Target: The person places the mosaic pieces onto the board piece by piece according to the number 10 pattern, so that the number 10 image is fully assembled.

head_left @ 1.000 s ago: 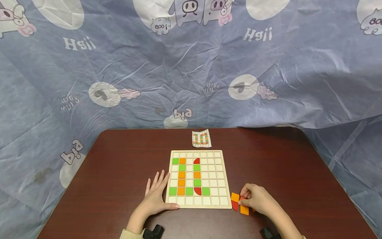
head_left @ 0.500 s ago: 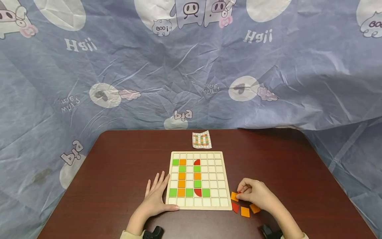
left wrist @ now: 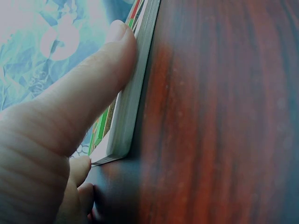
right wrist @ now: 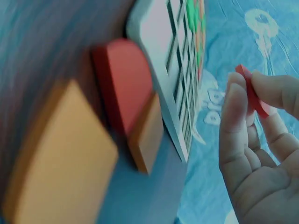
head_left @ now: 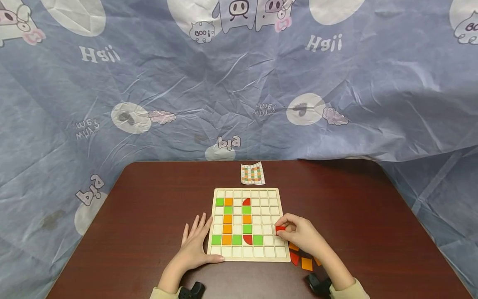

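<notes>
On the dark red-brown table [head_left: 149, 207] lies a square pale board [head_left: 256, 219] with a grid of cells, and coloured pieces sit in some of them. The second column from the left has four orange squares [head_left: 227, 229] and one green square [head_left: 228, 210]; the fourth column has, from far to near, a red rounded piece [head_left: 247, 202], then green, orange, green, and red again. The left hand [head_left: 194, 251] rests at the near left corner of the board; its fingers are straight and a little spread, its thumb lies on the near edge, and it only touches. The right hand [head_left: 300, 234] pinches a small red tile [head_left: 280, 229] between the thumb and the fingers; from the head view this tile appears over the right side of the board, though I cannot tell how high, and the fingertips cover part of its shape. Near the board's right front corner lie a loose red piece [head_left: 294, 258] and loose orange pieces [head_left: 307, 264], some partly hidden by the right arm. Beyond the far edge is a small paper card [head_left: 252, 173] printed with a coloured grid. Behind the table hangs a wrinkled blue-grey cloth [head_left: 186, 83] with cartoon drawings.
</notes>
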`<state>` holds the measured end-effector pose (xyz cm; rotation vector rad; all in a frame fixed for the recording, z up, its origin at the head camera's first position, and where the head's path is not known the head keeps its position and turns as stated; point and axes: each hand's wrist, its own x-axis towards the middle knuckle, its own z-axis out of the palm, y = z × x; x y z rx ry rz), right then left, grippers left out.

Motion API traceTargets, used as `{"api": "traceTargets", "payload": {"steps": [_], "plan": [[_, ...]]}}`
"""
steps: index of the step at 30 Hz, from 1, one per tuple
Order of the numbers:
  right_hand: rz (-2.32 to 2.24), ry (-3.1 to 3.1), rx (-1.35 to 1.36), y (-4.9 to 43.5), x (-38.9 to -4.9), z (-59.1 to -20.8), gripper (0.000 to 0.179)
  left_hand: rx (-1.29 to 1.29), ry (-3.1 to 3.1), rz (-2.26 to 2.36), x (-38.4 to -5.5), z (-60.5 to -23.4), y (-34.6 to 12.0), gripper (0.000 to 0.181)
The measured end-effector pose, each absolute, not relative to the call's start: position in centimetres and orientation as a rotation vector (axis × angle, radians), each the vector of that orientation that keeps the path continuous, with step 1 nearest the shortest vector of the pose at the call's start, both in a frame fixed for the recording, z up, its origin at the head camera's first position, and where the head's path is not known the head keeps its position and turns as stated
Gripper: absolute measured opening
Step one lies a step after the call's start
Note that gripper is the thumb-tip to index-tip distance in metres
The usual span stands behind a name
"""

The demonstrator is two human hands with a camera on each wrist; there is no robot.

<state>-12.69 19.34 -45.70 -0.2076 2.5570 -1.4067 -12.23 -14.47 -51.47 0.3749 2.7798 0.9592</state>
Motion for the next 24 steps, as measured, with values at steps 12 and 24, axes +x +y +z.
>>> {"api": "traceTargets", "payload": {"steps": [12,24], "plan": [[-1.29,2.675,-0.285,17.0,-12.7,-46.9,0.008,0.381,2.776,0.968,-12.2,-51.4,-14.4,0.127],[-1.183,2.81,-0.285,15.9,-12.5,-47.0,0.014,0.389,2.783,0.957,-12.2,-51.5,-14.4,0.126]]}}
